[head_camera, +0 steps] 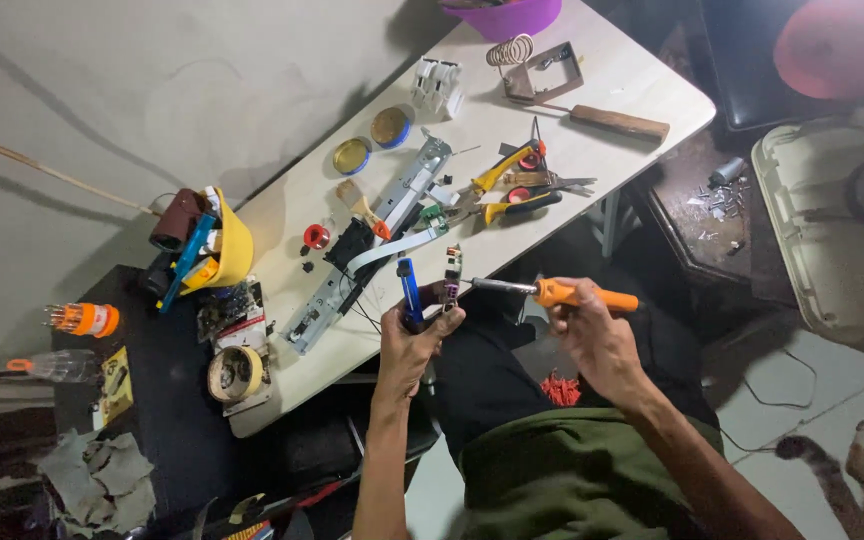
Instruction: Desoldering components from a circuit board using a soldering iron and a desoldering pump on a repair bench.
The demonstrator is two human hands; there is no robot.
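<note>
Holding a small circuit board (451,272) up at the table's near edge, the left hand (414,340) is wrapped around it together with a blue-handled tool (408,290), fingers closed tight. The right hand (592,335) is clamped on the orange handle of a soldering iron (552,292), whose metal tip reaches across to touch the board's lower end. The two hands stand apart, joined only by the iron.

Just beyond the left hand lies a long metal assembly (372,240) opened up, a white ribbon cable trailing from it, so the stripping down looks done. Beyond the right hand sit yellow-handled pliers (512,185) and scissors. To my eye the soldering is mid-way: the board is out and under heat, nothing is refitted, and the parts remain scattered over the white table (632,85).
</note>
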